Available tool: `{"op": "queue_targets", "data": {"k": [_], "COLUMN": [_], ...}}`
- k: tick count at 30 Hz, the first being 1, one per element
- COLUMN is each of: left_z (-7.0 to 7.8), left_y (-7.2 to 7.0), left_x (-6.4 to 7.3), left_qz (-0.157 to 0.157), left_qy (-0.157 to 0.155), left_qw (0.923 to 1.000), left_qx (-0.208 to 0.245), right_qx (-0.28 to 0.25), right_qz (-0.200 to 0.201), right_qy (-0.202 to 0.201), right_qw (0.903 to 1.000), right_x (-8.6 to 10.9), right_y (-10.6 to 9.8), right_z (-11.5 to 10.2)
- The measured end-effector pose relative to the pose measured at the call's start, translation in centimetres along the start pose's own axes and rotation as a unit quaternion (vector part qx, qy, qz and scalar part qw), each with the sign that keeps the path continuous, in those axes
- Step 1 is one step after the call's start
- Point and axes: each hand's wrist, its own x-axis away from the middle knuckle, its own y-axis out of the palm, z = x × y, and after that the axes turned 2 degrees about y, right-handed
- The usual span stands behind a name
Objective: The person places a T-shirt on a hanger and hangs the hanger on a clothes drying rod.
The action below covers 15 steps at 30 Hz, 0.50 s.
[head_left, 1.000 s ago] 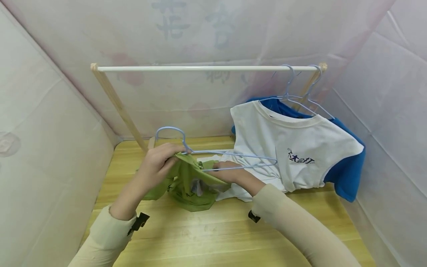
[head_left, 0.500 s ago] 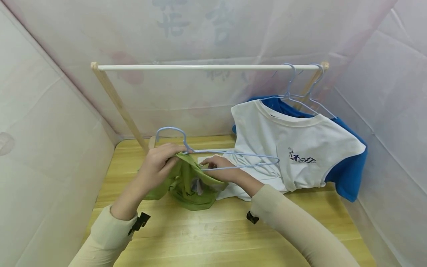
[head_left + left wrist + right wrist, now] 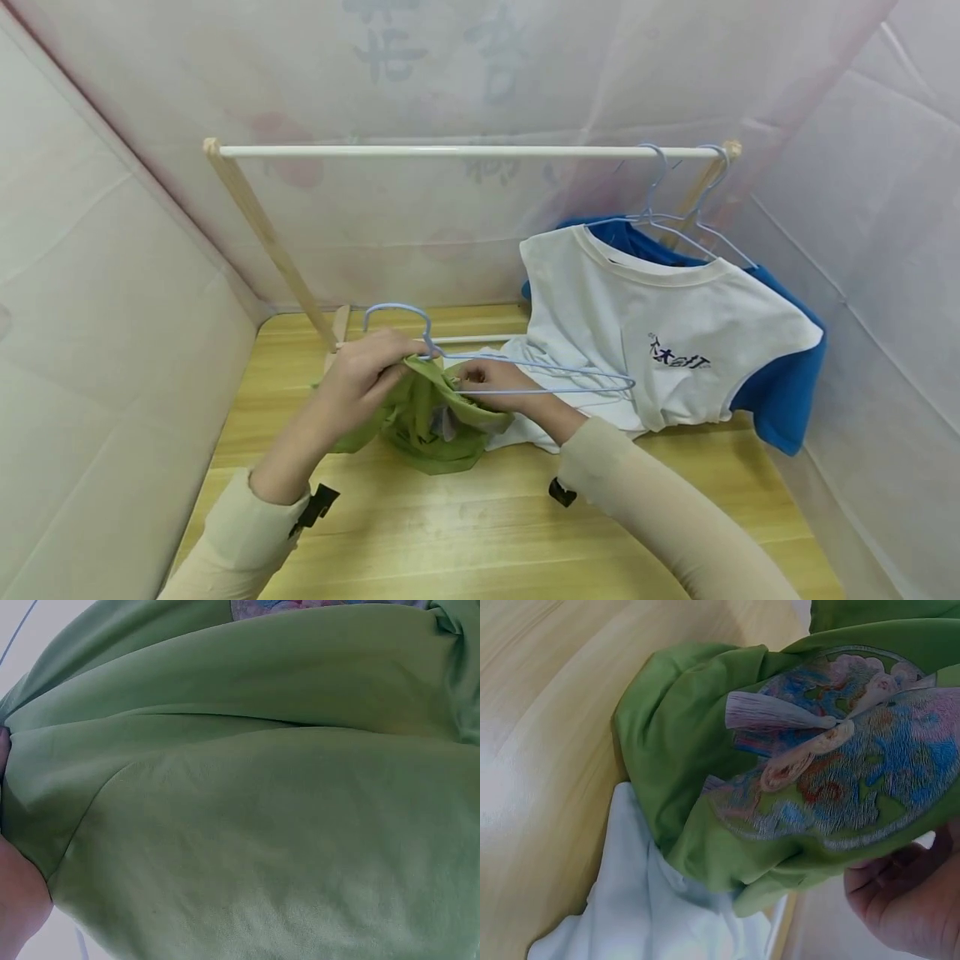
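Note:
In the head view, a green garment (image 3: pixel 438 442) bunches low over the table, one shoulder drawn onto a light blue wire hanger (image 3: pixel 540 392). My left hand (image 3: pixel 371 375) pinches the hanger's neck together with the green cloth. Beside the neck opening, my right hand (image 3: pixel 498 383) has its fingers curled at the cloth's edge. The right wrist view gives the garment's embroidered patch (image 3: pixel 900 765) with a pale tassel (image 3: pixel 776 711), and my right hand (image 3: pixel 911 900) gripping the edge below. Green cloth (image 3: pixel 262 825) fills most of the left wrist view. The hanger's far end sticks out bare.
A rack with a white rail (image 3: pixel 450 152) and wooden legs (image 3: pixel 270 242) stands behind my hands. At its right end hang a white sleeveless top (image 3: pixel 600 292) and a blue shirt (image 3: pixel 783 400) on hangers. The wooden table (image 3: pixel 450 533) lies between fabric walls.
My right hand has come up and left out of the green garment's folds to its neck edge. The hanger has shifted slightly right and down, with my left hand still on it.

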Motion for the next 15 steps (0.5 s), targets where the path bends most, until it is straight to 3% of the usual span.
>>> {"op": "queue_targets", "data": {"k": [4,7,10,15], "left_z": [0.0,-0.2,-0.3,-0.6], "left_y": [-0.1,-0.5,-1.0,-1.5], "left_x": [0.4,0.9,1.4,2.1], "left_qz": [0.015,0.027,0.033,0.041], "left_qy": [-0.006,-0.008,-0.008,-0.007], "left_qw": [0.9998,0.9995,0.9994,0.9991], "left_qx": [0.009,0.012,0.008,0.0], "right_qx": [-0.054,-0.145,-0.227,-0.276], "right_qz": [0.079,0.129,0.151,0.165], "right_qy": [0.012,0.018,0.018,0.009], "right_qw": [0.9954,0.9808,0.9619,0.9469], "right_x": [0.7,1.4,2.2,3.8], "right_y": [-1.1,-2.5,-4.1,-6.3], "right_z": [0.3,0.9,1.3,1.3]}}
